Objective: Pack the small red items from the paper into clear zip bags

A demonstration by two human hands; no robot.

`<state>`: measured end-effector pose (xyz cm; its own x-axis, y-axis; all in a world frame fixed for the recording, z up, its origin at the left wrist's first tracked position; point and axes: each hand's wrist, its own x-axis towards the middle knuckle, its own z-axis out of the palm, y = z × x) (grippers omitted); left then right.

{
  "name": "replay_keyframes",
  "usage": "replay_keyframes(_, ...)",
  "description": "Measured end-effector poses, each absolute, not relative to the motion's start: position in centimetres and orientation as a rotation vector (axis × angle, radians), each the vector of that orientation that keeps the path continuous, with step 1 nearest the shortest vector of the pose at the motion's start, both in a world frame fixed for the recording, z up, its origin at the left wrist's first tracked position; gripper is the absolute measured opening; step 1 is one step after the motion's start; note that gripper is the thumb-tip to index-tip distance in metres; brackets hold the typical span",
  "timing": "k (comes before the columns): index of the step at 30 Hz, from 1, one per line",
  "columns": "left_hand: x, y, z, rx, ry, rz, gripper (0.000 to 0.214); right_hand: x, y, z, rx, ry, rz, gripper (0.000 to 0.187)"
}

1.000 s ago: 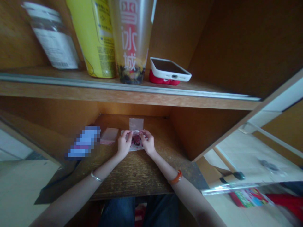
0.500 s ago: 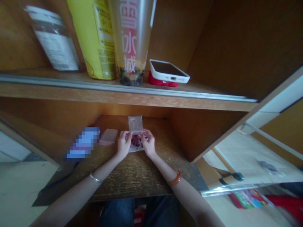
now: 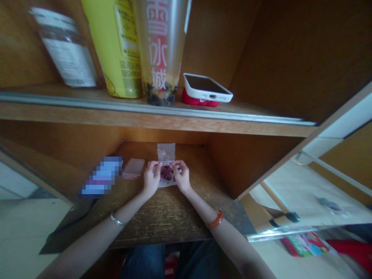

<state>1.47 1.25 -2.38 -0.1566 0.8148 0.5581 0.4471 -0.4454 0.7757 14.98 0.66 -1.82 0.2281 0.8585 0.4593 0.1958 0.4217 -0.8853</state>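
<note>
A clear plastic bag (image 3: pixel 167 182) with small dark and pink bead-like pieces in it lies on the wooden desk (image 3: pixel 168 217). My left hand (image 3: pixel 151 178) pinches its left upper edge between thumb and fingers. At the right upper edge, my right hand (image 3: pixel 181 177) grips in the same way. Beyond my fingertips a clear flap or small empty bag (image 3: pixel 166 152) lies flat; whether it joins the bag cannot be made out. A stack of thin pinkish sheets or packets (image 3: pixel 133 167) rests just left of my left hand.
A blurred-out phone-like screen (image 3: pixel 101 177) stands at the left. On the shelf above are a white-lidded jar (image 3: pixel 68 54), a yellow container (image 3: pixel 119 50), a drink cup (image 3: pixel 162 54) and a white-cased phone (image 3: pixel 207 87) on a red object. The shelf edge (image 3: pixel 162 118) overhangs the desk.
My right fingers have shifted slightly inward and down along the bag's upper edge. The left hand and the bag stay almost in place.
</note>
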Motion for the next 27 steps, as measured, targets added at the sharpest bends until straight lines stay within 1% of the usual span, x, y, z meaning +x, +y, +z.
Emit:
replay_keyframes(18,1.76,0.97,-2.13,1.718,1.346,1.552,0.026,15.34,0.38,-1.42,-1.080,-1.363,0.537,0.015)
replay_keyframes(27,1.70,1.19,-2.10,1.822,1.363,1.649,0.025,15.29,0.62,-1.21,-1.051,-1.482,0.512,0.016)
